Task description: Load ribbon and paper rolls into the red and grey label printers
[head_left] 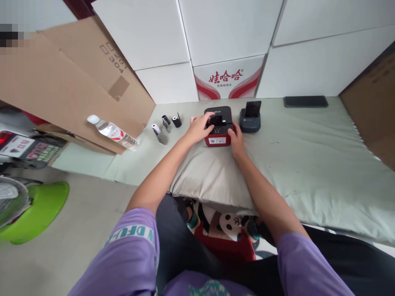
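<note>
Red-and-black small printer (pixel 217 130) sits on the grey-green mat (pixel 308 156), beside a dark grey printer (pixel 250 119). Left hand (pixel 200 127) grips its top-left edge, fingers over the lid; right hand (pixel 236 139) is pressed flat against its right side.

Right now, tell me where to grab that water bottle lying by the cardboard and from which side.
Probably take the water bottle around its labelled middle, coming from above with the grip across its width. It lies on its side, white cap up-left against the cardboard sheet, which blocks the far side. Both the left hand and right hand rest on the red printer, so neither is free.
</note>
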`<state>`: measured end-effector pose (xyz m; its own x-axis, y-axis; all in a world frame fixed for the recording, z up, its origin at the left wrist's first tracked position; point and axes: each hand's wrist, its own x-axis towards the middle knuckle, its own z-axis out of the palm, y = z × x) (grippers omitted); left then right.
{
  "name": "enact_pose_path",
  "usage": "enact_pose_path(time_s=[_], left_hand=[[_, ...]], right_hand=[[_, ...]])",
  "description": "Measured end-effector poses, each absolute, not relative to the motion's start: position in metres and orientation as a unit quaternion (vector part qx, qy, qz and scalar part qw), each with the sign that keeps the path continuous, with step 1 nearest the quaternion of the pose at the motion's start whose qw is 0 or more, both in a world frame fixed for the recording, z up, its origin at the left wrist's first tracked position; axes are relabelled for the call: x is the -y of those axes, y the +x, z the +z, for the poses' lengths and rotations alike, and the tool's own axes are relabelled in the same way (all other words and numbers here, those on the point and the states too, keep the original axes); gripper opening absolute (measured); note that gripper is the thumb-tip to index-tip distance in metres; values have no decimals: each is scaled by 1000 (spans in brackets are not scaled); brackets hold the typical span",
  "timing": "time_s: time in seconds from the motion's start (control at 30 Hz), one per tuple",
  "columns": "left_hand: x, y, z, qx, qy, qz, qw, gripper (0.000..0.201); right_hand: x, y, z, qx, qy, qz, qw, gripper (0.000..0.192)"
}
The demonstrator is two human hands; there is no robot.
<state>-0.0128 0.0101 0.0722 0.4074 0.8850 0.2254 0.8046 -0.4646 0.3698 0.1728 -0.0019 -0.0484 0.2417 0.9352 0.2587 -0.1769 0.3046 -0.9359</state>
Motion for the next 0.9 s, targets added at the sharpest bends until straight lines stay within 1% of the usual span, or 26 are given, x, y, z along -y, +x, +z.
enact_pose_path(time_s=[0.1, 0.2, 0.33, 0.43, 0.53, 0.57, 0.63, 0.7, 0.73, 0.8, 0.9], left_hand=[[-12, -14, 69, -500, 840, 192, 92, 51], [-15, -14, 70, -495, 841, 192, 105, 54], [-11, -13, 75, -492, 843, 188, 109, 69], [1, -16, 68, -488, 838, 206, 129, 82], [11, -25, 50, -513, 790, 272, 197, 89], [13, -28, 43, -532, 760, 291, 235, 87], [15, -36, 32, -563, 697, 302, 326, 77], [16, -44, 26, -564, 662, 275, 410, 64], [15, -48, 24, -553, 660, 251, 442, 61], [14, -55, 22, -513, 678, 206, 485, 60], [12, -62, 17, -444, 723, 178, 498, 66]], right_hand=[[2, 174, -48, 462, -423, 412, 662, 67], [3, 174, -48, 455, -431, 415, 660, 67], [4, 174, -46, 454, -429, 418, 659, 70], [4, 174, -45, 462, -426, 412, 660, 71], [5, 176, -45, 460, -426, 411, 662, 70], [5, 176, -45, 458, -427, 411, 663, 69], [5, 177, -45, 459, -428, 412, 660, 68], [5, 178, -45, 465, -429, 413, 655, 68], [5, 179, -45, 468, -429, 413, 653, 67], [6, 180, -44, 469, -428, 413, 653, 66], [6, 180, -44, 466, -426, 411, 657, 66]])
